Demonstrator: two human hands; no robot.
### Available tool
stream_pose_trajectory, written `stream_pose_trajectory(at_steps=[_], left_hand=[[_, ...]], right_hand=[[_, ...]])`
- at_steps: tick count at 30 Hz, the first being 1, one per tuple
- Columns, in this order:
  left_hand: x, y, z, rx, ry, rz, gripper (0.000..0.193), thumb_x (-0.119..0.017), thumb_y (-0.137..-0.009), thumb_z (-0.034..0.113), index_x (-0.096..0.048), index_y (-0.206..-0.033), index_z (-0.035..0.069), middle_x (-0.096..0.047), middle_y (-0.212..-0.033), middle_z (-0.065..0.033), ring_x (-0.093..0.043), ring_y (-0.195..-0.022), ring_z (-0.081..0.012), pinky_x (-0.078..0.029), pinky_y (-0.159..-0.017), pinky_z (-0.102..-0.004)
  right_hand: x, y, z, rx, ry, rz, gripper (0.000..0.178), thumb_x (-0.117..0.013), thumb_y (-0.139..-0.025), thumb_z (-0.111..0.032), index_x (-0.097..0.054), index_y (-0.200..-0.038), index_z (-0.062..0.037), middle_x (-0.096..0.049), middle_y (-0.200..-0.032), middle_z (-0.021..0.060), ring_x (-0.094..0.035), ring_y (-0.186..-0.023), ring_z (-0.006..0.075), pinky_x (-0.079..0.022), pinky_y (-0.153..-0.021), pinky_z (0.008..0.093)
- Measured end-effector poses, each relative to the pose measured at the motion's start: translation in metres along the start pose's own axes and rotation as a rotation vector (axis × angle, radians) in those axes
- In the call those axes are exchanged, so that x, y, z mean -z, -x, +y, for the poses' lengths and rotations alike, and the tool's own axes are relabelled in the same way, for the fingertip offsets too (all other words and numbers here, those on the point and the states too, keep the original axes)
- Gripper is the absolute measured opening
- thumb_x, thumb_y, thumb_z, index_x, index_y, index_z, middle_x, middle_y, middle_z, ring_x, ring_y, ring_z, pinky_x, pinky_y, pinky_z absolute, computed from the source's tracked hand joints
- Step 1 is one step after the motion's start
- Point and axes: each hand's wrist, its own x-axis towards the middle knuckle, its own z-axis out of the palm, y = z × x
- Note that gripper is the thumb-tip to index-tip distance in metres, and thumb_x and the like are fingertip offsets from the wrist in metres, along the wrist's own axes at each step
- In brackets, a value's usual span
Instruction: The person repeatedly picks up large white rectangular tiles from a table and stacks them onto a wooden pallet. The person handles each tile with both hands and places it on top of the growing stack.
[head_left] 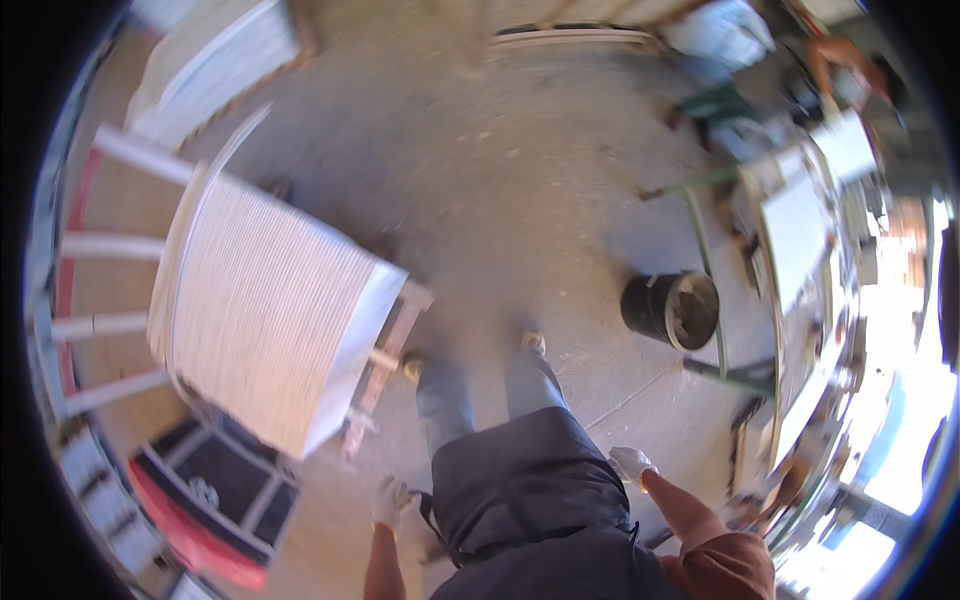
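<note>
- Tall white stack of thin flat sheets with ribbed edges (265,325), on a pale wooden pallet (395,345), left of centre, just left of the feet; nearest to the left hand. Best gripped, by judgement, at a near corner with both hands, feet square on the grey concrete floor (500,180).
- Dark apron (530,490) over blue trousers, near centre, between both arms.
- Black round bucket (672,308), tipped on its side, right of the feet and well apart from the stack; inside looks grey and crusted, exact contents impossible to tell.
- Right hand (630,463) in a pale work glove, hanging at the right hip, loosely curled, holding nothing visible.
- Left hand (392,497) in a pale glove, low at the left hip, clamped on nothing; fingers blurred, so spread or curled impossible to tell.
- Hands well apart, one on each side of the body.
</note>
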Motion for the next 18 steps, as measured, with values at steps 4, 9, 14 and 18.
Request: stream_pose_trajectory(at_steps=[4, 9, 14, 18], left_hand=[[-0.033, 0.021, 0.003, 0.020, -0.020, 0.127, 0.046, -0.060, -0.097, 0.021, -0.046, -0.141, 0.016, -0.063, -0.106, -0.0107, -0.068, -0.087, -0.0327, -0.058, -0.071, -0.0493], [-0.156, 0.050, -0.004, 0.010, -0.136, -0.053, 0.027, -0.059, -0.096, 0.017, -0.054, -0.122, 0.015, -0.061, -0.090, -0.0076, -0.067, -0.074, -0.0300, -0.056, -0.061, -0.0448], [-0.344, 0.040, 0.046, -0.363, -0.907, -0.020, 0.038, -0.060, -0.094, 0.026, -0.065, -0.124, 0.005, -0.067, -0.097, -0.0052, -0.066, -0.083, -0.0205, -0.057, -0.072, -0.0353], [-0.519, 0.052, 0.105, -0.598, -0.834, -0.264, 0.026, -0.069, -0.095, 0.022, -0.068, -0.115, 0.005, -0.072, -0.097, -0.0073, -0.069, -0.084, -0.0161, -0.056, -0.079, -0.0300]], right_hand=[[0.006, -0.016, 0.033, 0.074, 0.137, 0.069, 0.037, -0.053, -0.099, -0.036, -0.071, -0.119, -0.0110, -0.070, -0.123, 0.0140, -0.066, -0.114, 0.0323, -0.051, -0.097, 0.0407], [0.092, -0.049, 0.089, 0.033, -0.479, 0.085, 0.041, -0.058, -0.098, -0.038, -0.071, -0.116, -0.0038, -0.074, -0.108, 0.0138, -0.071, -0.091, 0.0248, -0.057, -0.081, 0.0369], [0.163, -0.052, 0.133, 0.307, -1.104, 0.200, 0.039, -0.064, -0.101, -0.034, -0.062, -0.121, -0.0008, -0.071, -0.100, 0.0126, -0.071, -0.084, 0.0250, -0.059, -0.071, 0.0377], [0.189, -0.027, 0.144, 0.232, -1.394, 0.161, 0.035, -0.064, -0.101, -0.033, -0.064, -0.117, -0.0015, -0.070, -0.096, 0.0111, -0.069, -0.078, 0.0231, -0.058, -0.068, 0.0351]])
